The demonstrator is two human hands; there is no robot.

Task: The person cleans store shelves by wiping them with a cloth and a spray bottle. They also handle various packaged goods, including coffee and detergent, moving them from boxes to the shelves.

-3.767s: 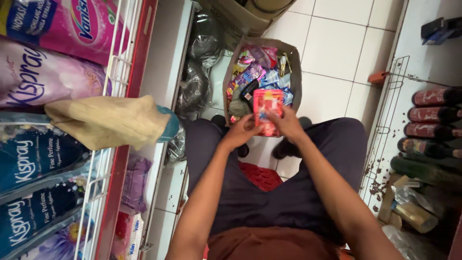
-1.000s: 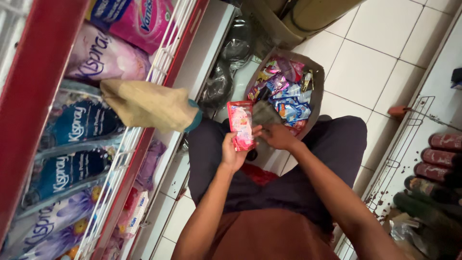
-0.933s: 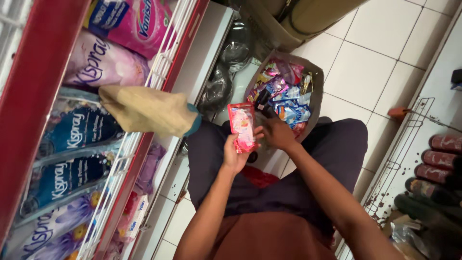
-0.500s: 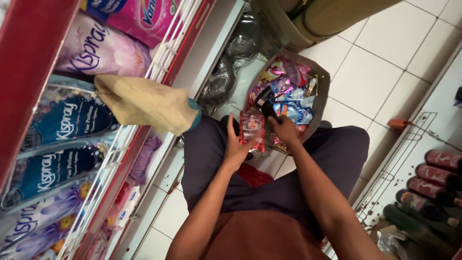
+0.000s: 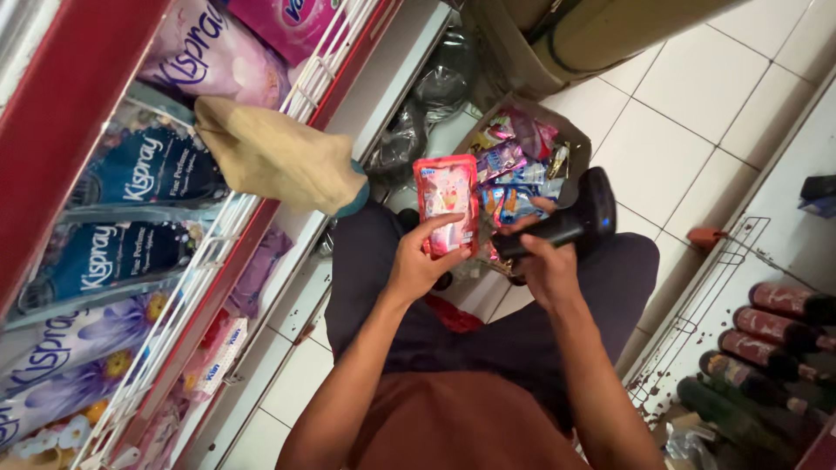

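Right now your left hand [image 5: 418, 261] is closed around the lower edge of a red pouch [image 5: 447, 202], thumb across the front and fingers behind, holding it upright over your lap. Your right hand [image 5: 547, 261] is wrapped shut on the grip of a black scanner [image 5: 566, 222], whose head sits just right of the pouch.

That pouch looks like a soft, filled refill sachet: light, floppy, with a glossy film that will likely slip if you pinch only a corner. It sags a little above your grip, so hold it low and flat, or by the stiffer sealed edge, to keep the face smooth. It probably won't break, but squeezing the belly will buckle the surface.

Beyond it, farther from you, an open box [image 5: 557, 130] of mixed sachets sits on the tiled floor. A wire shelf [image 5: 261, 235] of larger pouches runs along your left, and dark bottles [image 5: 784, 322] lie at the right.
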